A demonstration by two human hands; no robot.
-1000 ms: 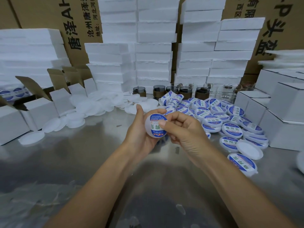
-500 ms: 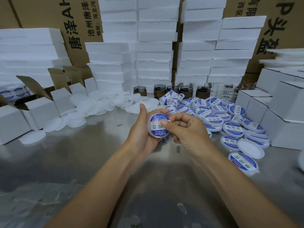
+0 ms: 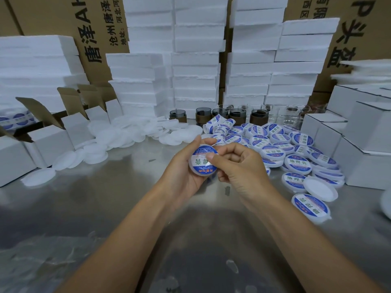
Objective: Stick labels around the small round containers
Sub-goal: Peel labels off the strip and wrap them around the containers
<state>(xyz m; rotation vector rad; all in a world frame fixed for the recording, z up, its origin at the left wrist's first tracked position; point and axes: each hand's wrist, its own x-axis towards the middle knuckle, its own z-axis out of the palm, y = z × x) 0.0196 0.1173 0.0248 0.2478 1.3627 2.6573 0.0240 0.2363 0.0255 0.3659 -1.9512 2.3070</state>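
White container (image 3: 202, 163), blue-white label w/ green text; white foam blocks (image 3: 194, 66).

- Our left hand (image 3: 186, 174) hides the container's (image 3: 201, 163) side.
- We cannot read its small print.
- A lid (image 3: 387, 205) at the worktop's (image 3: 101, 208) right edge is cut off.

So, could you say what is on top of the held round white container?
A round blue-and-white label covers the white container; the thumb of the right hand hides its right edge.

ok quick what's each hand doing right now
Left hand: holds the small round container.
Right hand: fingers curled, thumb and forefinger pinching that container's edge.
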